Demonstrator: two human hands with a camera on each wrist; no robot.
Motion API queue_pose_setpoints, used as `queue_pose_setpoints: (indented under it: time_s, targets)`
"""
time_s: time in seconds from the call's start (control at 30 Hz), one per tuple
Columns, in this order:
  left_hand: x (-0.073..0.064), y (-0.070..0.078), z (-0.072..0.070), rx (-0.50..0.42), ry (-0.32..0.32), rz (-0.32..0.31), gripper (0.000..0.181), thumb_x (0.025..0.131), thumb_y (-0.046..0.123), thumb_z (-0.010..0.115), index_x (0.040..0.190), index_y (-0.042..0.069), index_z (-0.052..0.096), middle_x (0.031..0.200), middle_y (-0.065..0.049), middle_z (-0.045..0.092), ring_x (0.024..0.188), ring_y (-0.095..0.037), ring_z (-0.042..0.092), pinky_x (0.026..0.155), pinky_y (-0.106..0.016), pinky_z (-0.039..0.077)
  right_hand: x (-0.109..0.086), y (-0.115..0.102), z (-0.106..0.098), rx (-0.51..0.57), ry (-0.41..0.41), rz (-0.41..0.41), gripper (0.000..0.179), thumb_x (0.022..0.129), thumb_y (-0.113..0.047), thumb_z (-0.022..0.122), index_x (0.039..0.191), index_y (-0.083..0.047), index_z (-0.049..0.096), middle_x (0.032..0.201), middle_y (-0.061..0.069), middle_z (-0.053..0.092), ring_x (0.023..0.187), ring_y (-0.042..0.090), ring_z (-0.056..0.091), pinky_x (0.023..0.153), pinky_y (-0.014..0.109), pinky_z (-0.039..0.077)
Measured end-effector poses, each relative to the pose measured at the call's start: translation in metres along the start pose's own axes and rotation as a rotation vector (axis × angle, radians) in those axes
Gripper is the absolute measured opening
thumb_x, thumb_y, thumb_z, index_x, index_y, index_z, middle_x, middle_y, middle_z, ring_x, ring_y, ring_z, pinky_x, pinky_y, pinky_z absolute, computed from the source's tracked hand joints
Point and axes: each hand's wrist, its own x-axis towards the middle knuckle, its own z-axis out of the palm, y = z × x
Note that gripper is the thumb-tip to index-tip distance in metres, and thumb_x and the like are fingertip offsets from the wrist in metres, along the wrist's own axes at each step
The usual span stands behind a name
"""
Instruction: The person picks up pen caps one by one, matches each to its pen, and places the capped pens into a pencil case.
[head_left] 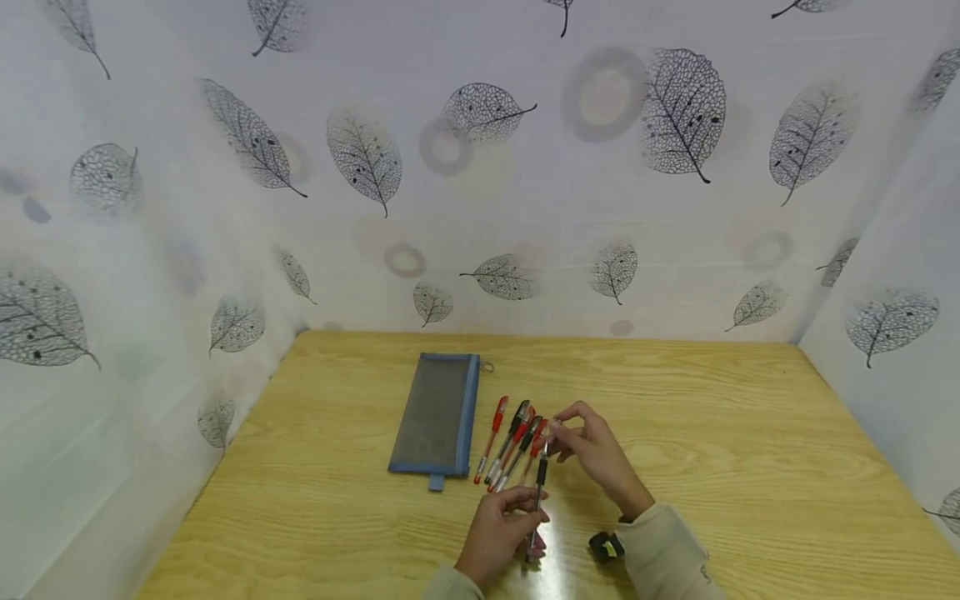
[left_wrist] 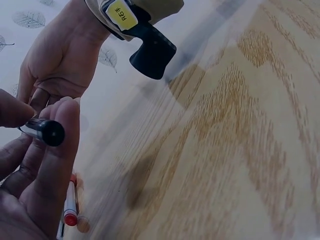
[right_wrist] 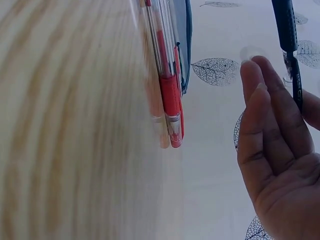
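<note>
A wood-grain table (head_left: pixel 750 433), finished in light yellow-brown, is carrying all items and is showing a bright reflection toward the bottom of the head view. A flat grey pouch (head_left: pixel 431 417) with blue edging is lying left of centre, with a blue tab (head_left: pixel 437 482) projecting from its near end and a small ring (head_left: pixel 492 367) sitting at its far right corner. Just beside the pouch's right edge, a group of red and black pens (head_left: pixel 491 437) is lying in a slanted row, a red one leftmost and the rightmost partly hidden.
</note>
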Motion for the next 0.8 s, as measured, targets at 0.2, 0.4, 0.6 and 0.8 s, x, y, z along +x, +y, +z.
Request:
queue_pose_setpoints:
  time_s: [0.2,0.4,0.6,0.8]
  targets:
    - [0.000,0.002,0.000,-0.019,-0.020,-0.026,0.030,0.092,0.003,0.058,0.120,-0.009,0.062,0.086,-0.005,0.064,0.055,-0.009,0.060,0.051,-0.022,0.052,-0.002,-0.001,-0.001,-0.011,-0.052,-0.013,0.031,0.101,-0.022,0.052,0.112,0.006,0.044,0.091,0.030,0.068,0.075,0.020,0.069,0.068,0.041,0.055]
    - [0.000,0.002,0.002,-0.037,-0.014,-0.009,0.032,0.094,0.003,0.057,0.123,-0.010,0.059,0.088,-0.006,0.063,0.055,-0.010,0.058,0.051,-0.024,0.054,-0.006,0.001,0.000,-0.027,-0.074,-0.017,0.031,0.100,-0.024,0.053,0.112,0.005,0.050,0.092,0.026,0.070,0.077,0.019,0.068,0.071,0.039,0.055]
    - [-0.001,0.000,0.004,-0.088,-0.019,0.031,0.033,0.093,-0.002,0.056,0.123,-0.015,0.055,0.086,-0.006,0.062,0.054,-0.010,0.056,0.050,-0.024,0.054,-0.012,0.003,0.004,0.024,-0.050,-0.041,0.033,0.100,-0.021,0.054,0.113,0.008,0.049,0.094,0.028,0.068,0.079,0.018,0.068,0.072,0.038,0.055]
    - [-0.001,-0.002,0.008,-0.108,-0.008,0.037,0.031,0.093,-0.006,0.054,0.120,-0.020,0.053,0.080,-0.004,0.060,0.052,-0.009,0.053,0.046,-0.022,0.051,-0.017,0.002,0.007,0.051,-0.030,-0.049,0.032,0.099,-0.015,0.055,0.112,0.012,0.046,0.092,0.030,0.068,0.079,0.018,0.069,0.070,0.037,0.056]
